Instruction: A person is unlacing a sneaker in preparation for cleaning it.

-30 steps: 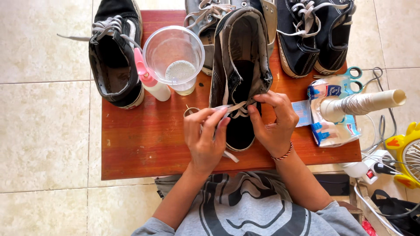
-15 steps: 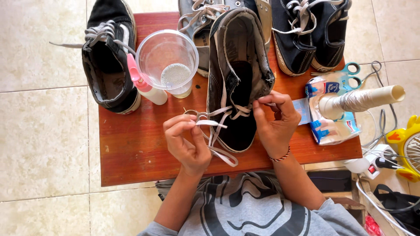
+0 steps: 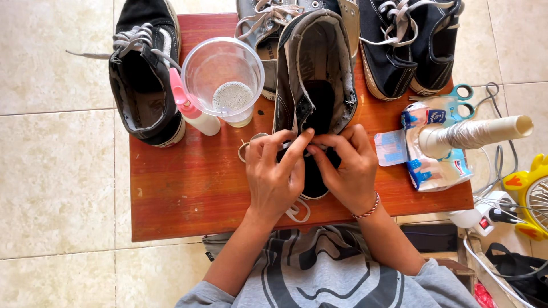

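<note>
Head view: the left hand and the right hand are pressed together over the grey shoe in the middle of the red table. A white lace is pinched by the fingers of both hands. A clear cup and a small bottle are seen just left of the shoe. Black shoes are set farther out.

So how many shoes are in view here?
5. One black shoe at the table's left edge, a grey shoe under both hands, another grey one partly hidden behind it, and two black shoes top right.
</note>
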